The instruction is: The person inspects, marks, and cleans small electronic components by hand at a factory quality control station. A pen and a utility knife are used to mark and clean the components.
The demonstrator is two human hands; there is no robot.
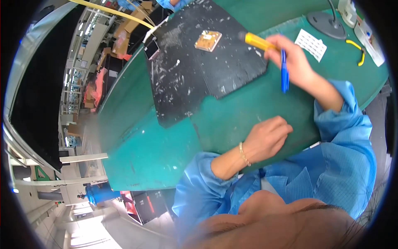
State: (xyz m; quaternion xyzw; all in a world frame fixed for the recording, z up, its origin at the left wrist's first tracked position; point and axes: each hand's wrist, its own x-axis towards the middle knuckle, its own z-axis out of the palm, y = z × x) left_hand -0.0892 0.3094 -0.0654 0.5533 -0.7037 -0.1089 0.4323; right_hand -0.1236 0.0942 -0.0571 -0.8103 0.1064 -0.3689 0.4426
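My right hand (292,58), raised over the right edge of a black mat, is closed on a yellow stick-shaped tool (258,42) with a dark, blurred end pointing left. A blue pen (284,74) hangs down from between the same hand's fingers. Closer to my body, my left hand (268,139) rests on the green tabletop with its fingers curled in; whether anything is inside is hidden. On the scuffed black mat (182,87) lies a small tan circuit board (208,40), apart from both hands.
At the mat's left edge sits a small dark rectangular piece (151,49). To the right are a white label sheet (311,45), a grey round stand base (326,25), a yellow-handled tool (360,53) and a white bottle (347,13). Another person's blue sleeve (174,3) shows at the far edge.
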